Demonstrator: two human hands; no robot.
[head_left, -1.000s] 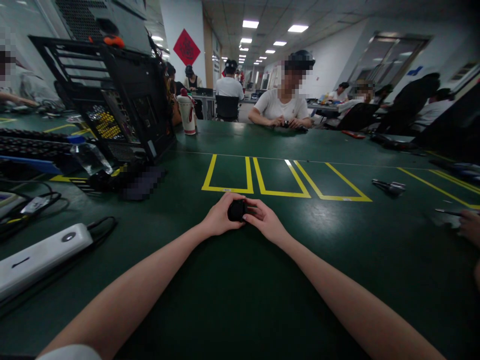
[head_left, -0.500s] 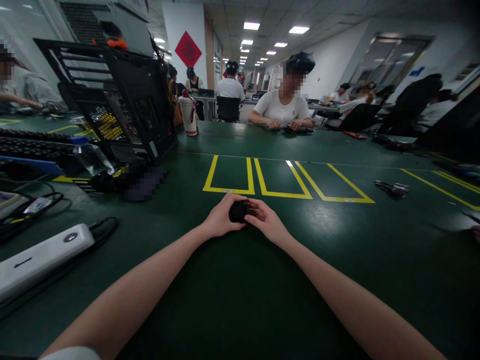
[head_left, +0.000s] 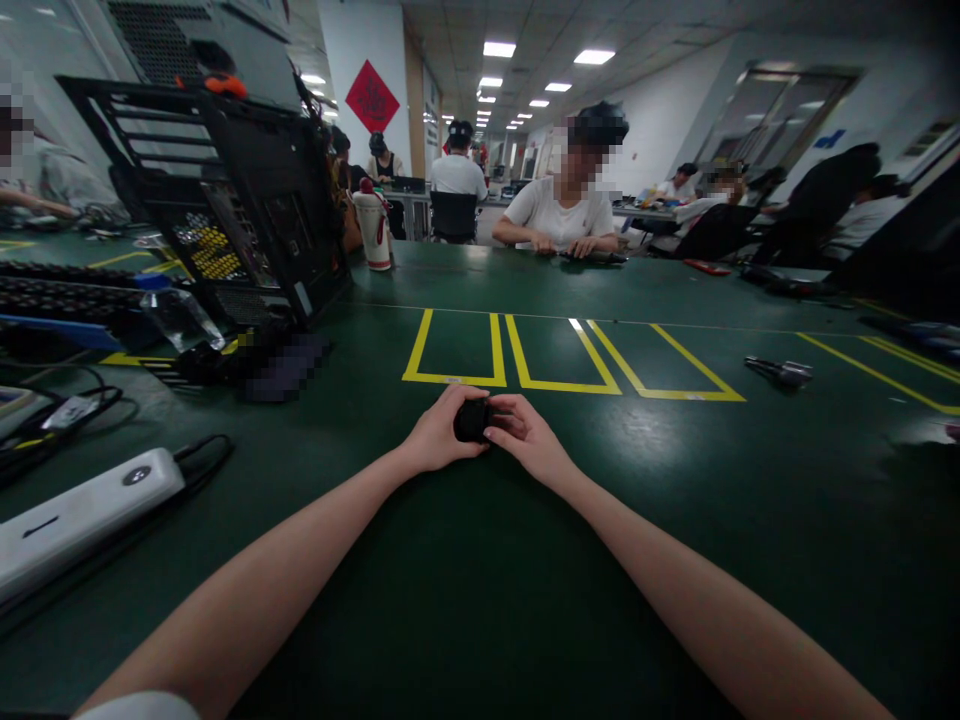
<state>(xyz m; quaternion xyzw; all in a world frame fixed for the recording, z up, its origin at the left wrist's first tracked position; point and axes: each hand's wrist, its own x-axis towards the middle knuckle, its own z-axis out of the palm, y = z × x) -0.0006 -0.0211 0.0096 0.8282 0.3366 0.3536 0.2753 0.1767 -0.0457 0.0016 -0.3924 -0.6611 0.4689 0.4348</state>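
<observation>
Both my hands meet at the middle of the green table [head_left: 480,600], just in front of the yellow taped boxes [head_left: 525,360]. Between them sits a small black object [head_left: 471,420], too dark to name more closely. My left hand [head_left: 437,435] curls round its left side with the fingers over the top. My right hand [head_left: 529,440] grips its right side with thumb and fingertips. Both forearms lie stretched across the table towards it.
An open black computer case [head_left: 247,200] stands at the left, with a keyboard [head_left: 67,290], a plastic bottle [head_left: 176,315] and a white power strip [head_left: 82,510] with cables. A metal tool [head_left: 780,372] lies at the right. A person [head_left: 566,205] sits across the table; others work behind.
My hands and the black object stay in the same place. The camera has shifted slightly. Another person's hand at the far right edge has drawn out of view.
</observation>
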